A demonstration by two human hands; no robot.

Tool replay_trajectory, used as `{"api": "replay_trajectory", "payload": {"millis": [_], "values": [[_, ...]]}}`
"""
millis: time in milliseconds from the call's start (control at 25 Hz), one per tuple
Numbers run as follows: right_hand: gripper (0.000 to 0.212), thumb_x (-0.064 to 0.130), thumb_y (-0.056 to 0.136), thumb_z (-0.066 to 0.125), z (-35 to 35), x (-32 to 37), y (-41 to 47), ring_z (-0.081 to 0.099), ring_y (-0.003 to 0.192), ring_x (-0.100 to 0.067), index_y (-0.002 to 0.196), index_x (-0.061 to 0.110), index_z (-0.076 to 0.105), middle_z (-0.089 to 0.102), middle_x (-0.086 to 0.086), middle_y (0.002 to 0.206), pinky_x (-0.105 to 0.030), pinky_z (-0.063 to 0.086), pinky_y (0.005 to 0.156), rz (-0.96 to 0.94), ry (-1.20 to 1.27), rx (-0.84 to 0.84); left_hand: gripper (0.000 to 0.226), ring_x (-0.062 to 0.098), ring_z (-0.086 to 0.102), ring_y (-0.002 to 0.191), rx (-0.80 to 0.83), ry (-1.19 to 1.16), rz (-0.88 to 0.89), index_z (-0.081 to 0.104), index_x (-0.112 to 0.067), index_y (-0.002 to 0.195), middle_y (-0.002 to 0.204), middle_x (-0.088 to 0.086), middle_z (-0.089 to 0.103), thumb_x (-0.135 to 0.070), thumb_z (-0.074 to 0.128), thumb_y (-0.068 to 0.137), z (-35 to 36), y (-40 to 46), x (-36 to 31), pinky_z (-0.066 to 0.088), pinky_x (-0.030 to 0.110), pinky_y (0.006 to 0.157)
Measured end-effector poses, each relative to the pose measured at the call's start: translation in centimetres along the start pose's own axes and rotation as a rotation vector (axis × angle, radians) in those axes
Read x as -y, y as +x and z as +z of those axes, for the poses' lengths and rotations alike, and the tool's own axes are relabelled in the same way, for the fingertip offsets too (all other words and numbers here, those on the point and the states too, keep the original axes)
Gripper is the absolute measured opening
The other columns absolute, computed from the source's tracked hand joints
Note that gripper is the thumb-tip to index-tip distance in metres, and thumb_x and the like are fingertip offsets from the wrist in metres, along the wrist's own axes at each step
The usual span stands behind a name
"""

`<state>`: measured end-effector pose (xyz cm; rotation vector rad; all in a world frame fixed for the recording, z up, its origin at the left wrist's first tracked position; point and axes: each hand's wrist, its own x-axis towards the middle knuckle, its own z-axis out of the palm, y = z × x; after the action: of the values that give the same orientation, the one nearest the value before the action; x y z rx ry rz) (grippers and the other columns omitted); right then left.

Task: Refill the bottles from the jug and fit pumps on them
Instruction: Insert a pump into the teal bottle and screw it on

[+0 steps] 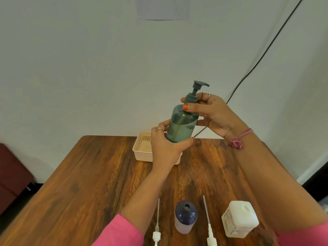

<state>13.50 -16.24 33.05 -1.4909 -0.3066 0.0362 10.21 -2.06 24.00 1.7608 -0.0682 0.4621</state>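
Observation:
I hold a teal see-through bottle (182, 125) up in the air above the far part of the table, partly filled with liquid. My left hand (164, 148) grips its base. My right hand (211, 114) pinches the collar of the teal pump (197, 89) that sits on its neck. Near the front edge stands a dark blue bottle (185, 216) with an open neck. A white jug (239, 219) stands to its right with its mouth open. Two white pumps lie flat, one pump (157, 226) left of the blue bottle and the other pump (209, 226) right of it.
A cream plastic basket (142, 148) sits at the back of the wooden table (88, 183), partly behind my left hand. A black cable (266, 48) runs down the wall to the table's far right. A dark red cabinet (12, 173) stands to the left.

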Motion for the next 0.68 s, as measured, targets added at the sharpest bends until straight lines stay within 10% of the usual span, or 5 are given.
{"api": "replay_trajectory", "payload": {"millis": [240, 440, 680], "values": [[0.056, 0.027, 0.057, 0.089, 0.9, -0.4, 0.0, 0.07, 0.087, -0.018, 0.103, 0.008, 0.063, 0.07, -0.003, 0.095, -0.032, 0.058, 0.066, 0.002, -0.096, -0.152, 0.075, 0.008, 0.05, 0.106, -0.008, -0.001, -0.013, 0.045, -0.033, 0.117, 0.113, -0.006, 0.047, -0.038, 0.089, 0.056, 0.4, -0.4, 0.2, 0.052, 0.024, 0.081], [0.058, 0.02, 0.067, 0.078, -0.6, -0.1, -0.6, 0.066, 0.106, -0.018, 0.122, 0.014, 0.06, 0.068, -0.005, 0.119, -0.036, 0.057, 0.075, 0.042, 0.072, 0.077, 0.075, 0.009, 0.051, 0.107, -0.015, -0.031, -0.053, 0.046, -0.032, 0.115, 0.114, -0.005, 0.05, -0.038, 0.09, 0.055, 0.4, -0.4, 0.2, 0.054, 0.035, 0.087], [0.021, 0.014, 0.069, 0.081, 0.8, -1.5, -0.2, 0.069, 0.088, -0.018, 0.083, 0.015, 0.066, 0.071, -0.005, 0.094, -0.038, 0.058, 0.073, -0.01, 0.039, -0.062, 0.072, 0.008, 0.053, 0.103, -0.041, -0.048, -0.07, 0.047, -0.03, 0.112, 0.113, -0.003, 0.051, -0.031, 0.091, 0.054, 0.1, -0.2, 0.5, 0.054, 0.036, 0.086]]}}
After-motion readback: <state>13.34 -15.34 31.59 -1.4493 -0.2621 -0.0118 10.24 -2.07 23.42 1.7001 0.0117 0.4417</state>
